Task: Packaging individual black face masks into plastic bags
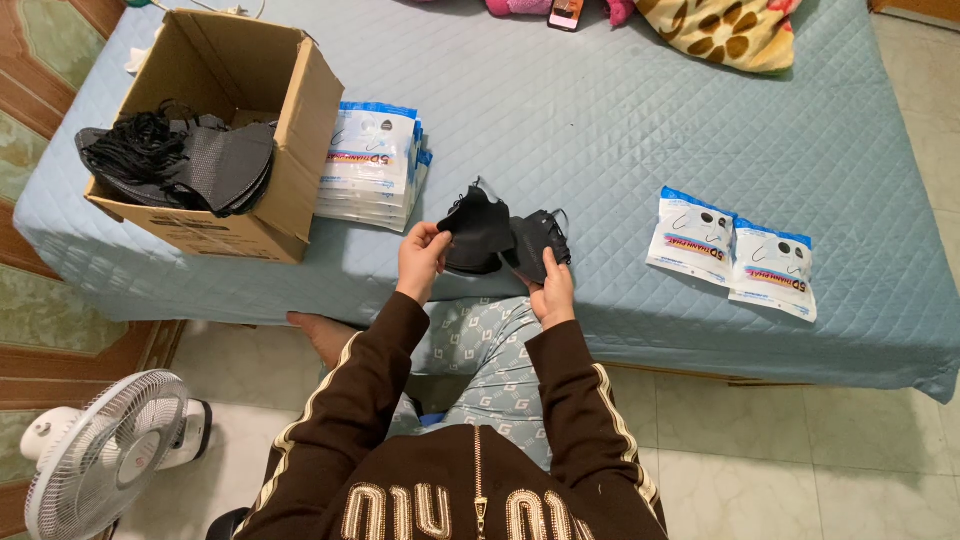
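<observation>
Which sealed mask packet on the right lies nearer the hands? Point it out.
The left packet of the pair: it lies closer to the right hand than its neighbour, which sits toward the bed's right edge.

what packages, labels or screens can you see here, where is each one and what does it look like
Cardboard box: brown, open, on its side at the bed's left end, black masks spilling out.
Stack of packets: flat white pouches with blue top edges, beside the box.
Two packets: same white and blue pouches, side by side on the bed's right part.
Phone: at the bed's far edge, screen partly cut off.
Label on the box: dark print on its lower flap, too small to tell more.
</observation>
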